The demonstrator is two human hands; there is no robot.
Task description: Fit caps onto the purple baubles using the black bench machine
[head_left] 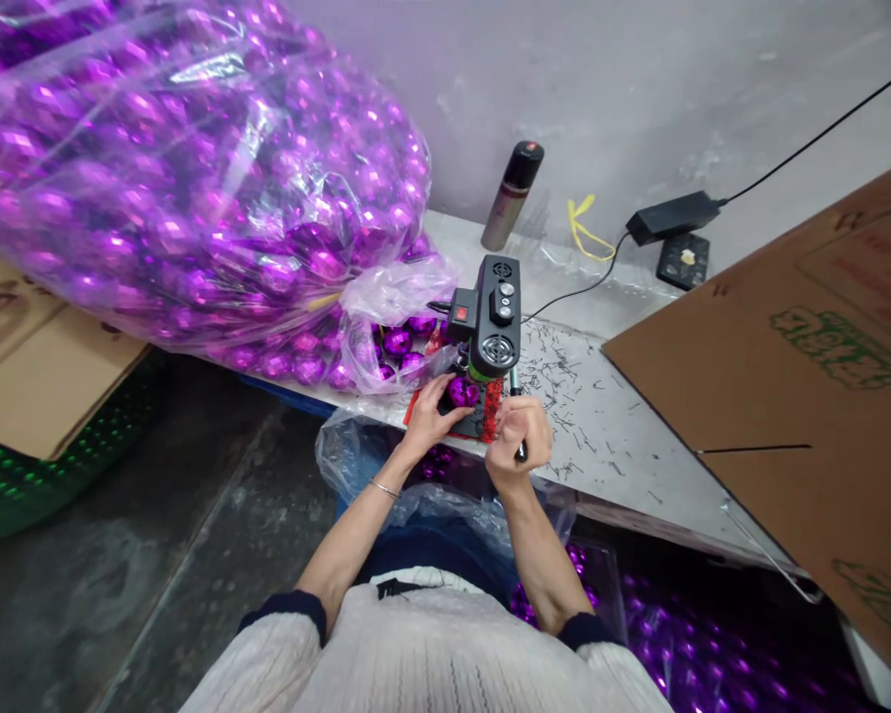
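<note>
Beneath the head of a small black machine [496,317], a shiny purple ball [462,392] sits between the thumb and fingers of my left hand [429,418]. My right hand [520,436] is wrapped round the black-ended lever [521,452] at the machine's right side. Red material [493,408] shows on the machine's base, between my hands. More purple balls [398,342] lie at the open mouth of a clear plastic bag, just left of the machine.
A huge bag of purple balls [193,188] fills the upper left. Behind the machine stand a spray can [513,195], a yellow ribbon [580,228] and a power adapter [672,218]. Small dark bits litter the white table [616,436]. A cardboard box [802,376] rises at right.
</note>
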